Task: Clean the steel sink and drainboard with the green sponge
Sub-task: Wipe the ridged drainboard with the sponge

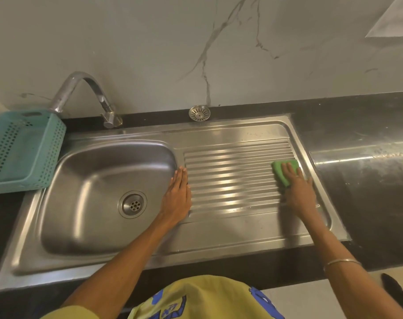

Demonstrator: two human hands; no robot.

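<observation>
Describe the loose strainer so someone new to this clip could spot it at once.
Start at the steel sink and follow its back edge right, past the faucet. On the dark counter strip against the wall, behind the drainboard, sits a small round metal strainer. Unlike the drain fixed in the basin, it lies loose on the counter, with radiating slots.

Steel sink (pixel 85 192) is showing a brushed, satin sheen w/ soft glare; drainboard (pixel 237 178) is looking like the same metal, ribbed, ridges catching bright streaks. Green sponge (pixel 282 172) is reading matt & porous. Faucet (pixel 85 88) is gleaming, polished metal. Strainer cap (pixel 199 113) is shining, slotted steel. Teal basket (pixel 25 148) is looking like perforated plastic, dull. Dark tabletop (pixel 366 157) is appearing glossy stone, smeared. Wall (pixel 149 42) is showing smooth veined marble look.
</observation>
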